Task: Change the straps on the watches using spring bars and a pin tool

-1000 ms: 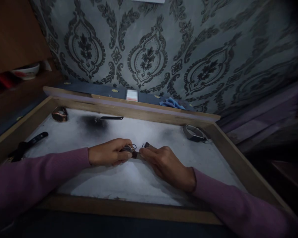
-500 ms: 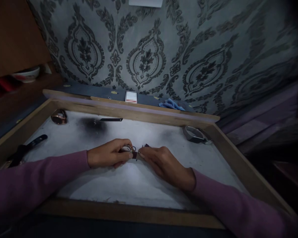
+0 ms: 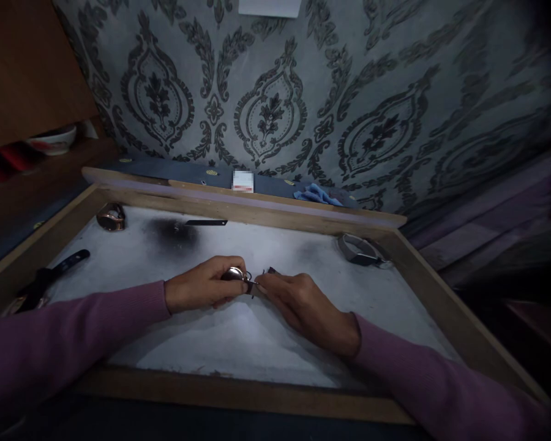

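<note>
Between my hands, low over the white tray floor, is a wristwatch (image 3: pixel 233 274) with a round shiny case and a dark strap. My left hand (image 3: pixel 206 283) is closed around its case, thumb and fingers at the rim. My right hand (image 3: pixel 303 300) is closed on the strap side, its fingertips pressed at a thin pin-like piece near the strap. What else the right fingers hold is hidden by the hand. A dark strap end pokes out above the right fingers.
Inside the wooden-edged tray (image 3: pixel 239 205) lie a rose-gold watch (image 3: pixel 111 217), a black-strapped watch (image 3: pixel 50 278), a dark blade (image 3: pixel 206 223) and a silver-grey watch (image 3: pixel 360 250). Behind the rim are a small white box (image 3: pixel 243 181) and a blue cloth (image 3: pixel 318 193).
The watch case has tilted in my left hand: its pale face showed before, and now a shiny reflective surface shows. Both hands remain in nearly the same place.
</note>
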`<state>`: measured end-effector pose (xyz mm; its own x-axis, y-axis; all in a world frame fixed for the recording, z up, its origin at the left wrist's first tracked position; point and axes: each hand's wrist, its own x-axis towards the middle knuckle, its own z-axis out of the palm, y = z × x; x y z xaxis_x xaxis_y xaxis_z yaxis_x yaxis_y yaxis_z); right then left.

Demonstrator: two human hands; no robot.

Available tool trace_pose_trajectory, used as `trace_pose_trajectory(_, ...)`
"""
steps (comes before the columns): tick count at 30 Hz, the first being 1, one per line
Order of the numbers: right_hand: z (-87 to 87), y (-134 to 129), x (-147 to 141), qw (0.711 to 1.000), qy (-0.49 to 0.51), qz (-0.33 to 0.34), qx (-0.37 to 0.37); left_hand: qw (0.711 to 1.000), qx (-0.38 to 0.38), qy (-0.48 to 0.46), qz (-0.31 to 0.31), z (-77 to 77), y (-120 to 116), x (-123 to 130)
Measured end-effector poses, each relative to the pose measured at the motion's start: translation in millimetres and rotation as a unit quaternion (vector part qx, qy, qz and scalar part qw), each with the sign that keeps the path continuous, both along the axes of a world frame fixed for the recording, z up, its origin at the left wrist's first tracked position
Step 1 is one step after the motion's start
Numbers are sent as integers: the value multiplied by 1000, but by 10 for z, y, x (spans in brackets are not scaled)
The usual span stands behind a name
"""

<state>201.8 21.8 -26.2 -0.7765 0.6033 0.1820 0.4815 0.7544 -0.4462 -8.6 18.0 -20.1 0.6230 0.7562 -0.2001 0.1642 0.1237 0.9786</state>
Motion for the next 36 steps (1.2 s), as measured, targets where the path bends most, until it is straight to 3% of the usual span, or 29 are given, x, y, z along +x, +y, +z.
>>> trace_pose_trajectory(10, 13, 18, -11, 999, 15, -11, -51, 1000, -9, -10, 13, -18, 11, 8)
trace_pose_trajectory(36, -1, 14, -33, 999, 28, -7, -33, 1000, -13, -3, 21, -44, 25, 0)
